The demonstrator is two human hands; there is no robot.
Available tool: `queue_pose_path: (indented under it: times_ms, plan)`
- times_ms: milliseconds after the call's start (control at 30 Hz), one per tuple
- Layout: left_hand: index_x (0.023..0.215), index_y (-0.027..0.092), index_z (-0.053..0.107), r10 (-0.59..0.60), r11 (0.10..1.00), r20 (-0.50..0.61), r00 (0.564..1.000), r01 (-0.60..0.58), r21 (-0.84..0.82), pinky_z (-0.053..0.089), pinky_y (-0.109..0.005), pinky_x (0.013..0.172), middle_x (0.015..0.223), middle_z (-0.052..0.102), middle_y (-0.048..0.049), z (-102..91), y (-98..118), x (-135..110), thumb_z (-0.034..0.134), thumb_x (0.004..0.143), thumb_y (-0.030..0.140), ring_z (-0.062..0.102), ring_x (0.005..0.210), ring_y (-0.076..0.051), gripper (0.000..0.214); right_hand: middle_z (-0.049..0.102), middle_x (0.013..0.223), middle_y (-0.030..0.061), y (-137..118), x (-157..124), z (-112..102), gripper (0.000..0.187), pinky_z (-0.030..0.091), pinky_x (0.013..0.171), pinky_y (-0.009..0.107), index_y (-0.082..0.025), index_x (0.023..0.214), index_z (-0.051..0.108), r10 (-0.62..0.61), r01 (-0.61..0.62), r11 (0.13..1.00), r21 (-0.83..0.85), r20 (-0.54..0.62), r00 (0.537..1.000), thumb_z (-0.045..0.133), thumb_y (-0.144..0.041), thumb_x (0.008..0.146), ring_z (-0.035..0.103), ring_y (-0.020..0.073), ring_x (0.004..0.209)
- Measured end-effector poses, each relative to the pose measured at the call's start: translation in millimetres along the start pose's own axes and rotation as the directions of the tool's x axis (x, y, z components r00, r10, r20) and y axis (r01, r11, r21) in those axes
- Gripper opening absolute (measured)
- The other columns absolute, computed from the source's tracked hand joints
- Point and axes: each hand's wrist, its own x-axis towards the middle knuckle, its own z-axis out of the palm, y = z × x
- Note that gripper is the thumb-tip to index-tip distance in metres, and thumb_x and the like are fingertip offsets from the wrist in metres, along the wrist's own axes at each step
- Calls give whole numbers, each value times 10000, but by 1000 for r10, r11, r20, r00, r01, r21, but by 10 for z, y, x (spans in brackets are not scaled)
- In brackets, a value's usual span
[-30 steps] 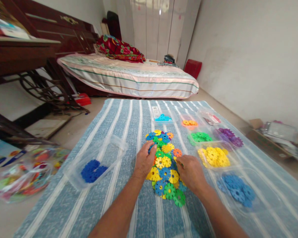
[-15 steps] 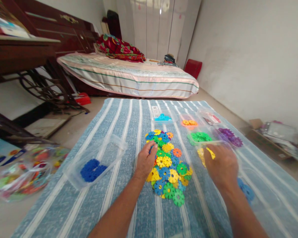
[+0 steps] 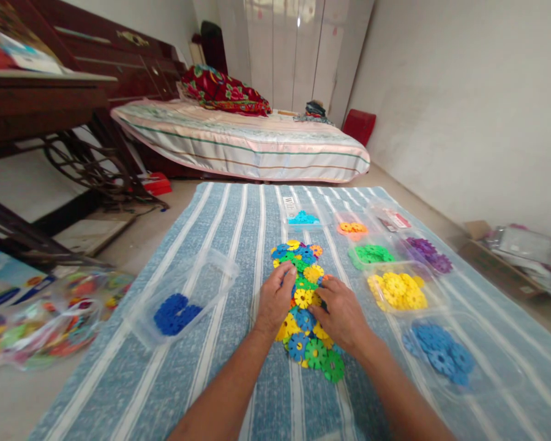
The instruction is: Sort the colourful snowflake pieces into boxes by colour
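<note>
Notched plastic discs in several colours form a mixed pile on the striped cloth. At the pile's left edge, my left hand has its fingers curled and the thumb close to them; whatever is between them is hidden. My right hand reaches over the pile's right side, thumb and fingers apart around a yellow disc, without a visible grip. To its right are clear boxes of yellow discs, green discs and medium-blue discs. A clear box with dark-blue discs lies left.
Farther back stand boxes with light-blue discs, orange discs and purple discs. Plastic bags of colourful pieces lie on the left floor. A bed is beyond the cloth, a cardboard box at right.
My right hand has moved left from the yellow box to the pile, and the yellow piece it held is out of its fingers. My left hand stays by the pile.
</note>
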Motion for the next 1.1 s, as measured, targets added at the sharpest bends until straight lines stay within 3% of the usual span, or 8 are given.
queue_pose_path:
  times_ms: [233, 433, 533, 633, 700, 767, 900, 1100]
  plan:
    - [1060, 174, 620, -29, 998, 7, 1000, 29, -47, 382, -318, 1000, 1133, 644, -38, 9, 43, -13, 471, 831, 419, 558, 1095, -173, 367, 634, 865, 68, -18, -30, 74, 236, 366, 898, 331, -192, 728, 639, -57, 65, 997, 42, -174, 983, 454, -208, 875, 527, 186, 964]
    - [1046, 178, 642, -53, 993, -22, 998, 51, -102, 387, -337, 992, 1114, 660, -40, -4, 40, -7, 504, 804, 455, 563, 1090, -200, 393, 625, 747, 53, 110, -112, -71, 262, 387, 759, 288, -175, 687, 625, -79, 79, 997, -18, -450, 890, 434, -158, 864, 544, 160, 788]
    - [1033, 181, 652, -54, 991, -45, 998, 48, -124, 375, -346, 1004, 1115, 660, -46, -11, 25, -1, 523, 794, 453, 560, 1096, -208, 385, 616, 687, 55, 317, -198, -364, 280, 373, 698, 292, -170, 633, 615, -15, -83, 983, -162, -528, 849, 444, -184, 855, 536, 165, 712]
    - [1038, 180, 652, -51, 990, -59, 997, 43, -133, 374, -353, 1004, 1115, 660, -49, -20, 8, 9, 525, 795, 447, 561, 1095, -209, 383, 625, 668, 68, 524, -286, -623, 256, 350, 640, 305, -163, 672, 650, 90, -339, 894, -294, -623, 777, 469, -231, 840, 534, 190, 673]
    - [1038, 181, 652, -54, 989, -63, 997, 45, -138, 381, -353, 997, 1111, 661, -47, -26, -1, 16, 530, 793, 447, 565, 1087, -209, 381, 646, 713, 77, 578, -319, -673, 240, 353, 640, 307, -154, 749, 672, 108, -379, 877, -295, -647, 754, 483, -274, 835, 548, 204, 698]
    - [1036, 181, 652, -59, 989, -64, 996, 50, -140, 395, -351, 980, 1100, 665, -45, -31, -7, 23, 530, 794, 456, 575, 1068, -208, 386, 660, 754, 74, 531, -324, -606, 246, 369, 674, 304, -159, 785, 676, 86, -292, 924, -247, -611, 787, 480, -297, 842, 560, 204, 735]
    - [1027, 178, 655, -54, 989, -74, 996, 43, -139, 415, -346, 953, 1080, 673, -43, -50, -15, 40, 528, 795, 473, 589, 1036, -208, 397, 655, 776, 57, 232, -263, -299, 227, 384, 746, 294, -182, 764, 661, 29, -73, 993, -91, -417, 908, 482, -288, 855, 563, 187, 785]
    - [1021, 180, 660, -50, 993, -137, 989, 35, -109, 434, -341, 921, 1046, 683, -42, -91, -25, 73, 523, 792, 472, 599, 1001, -211, 395, 629, 856, 61, -160, -137, -51, 126, 381, 821, 315, -188, 771, 634, 13, -14, 1000, -3, -193, 981, 560, -280, 816, 536, 208, 906]
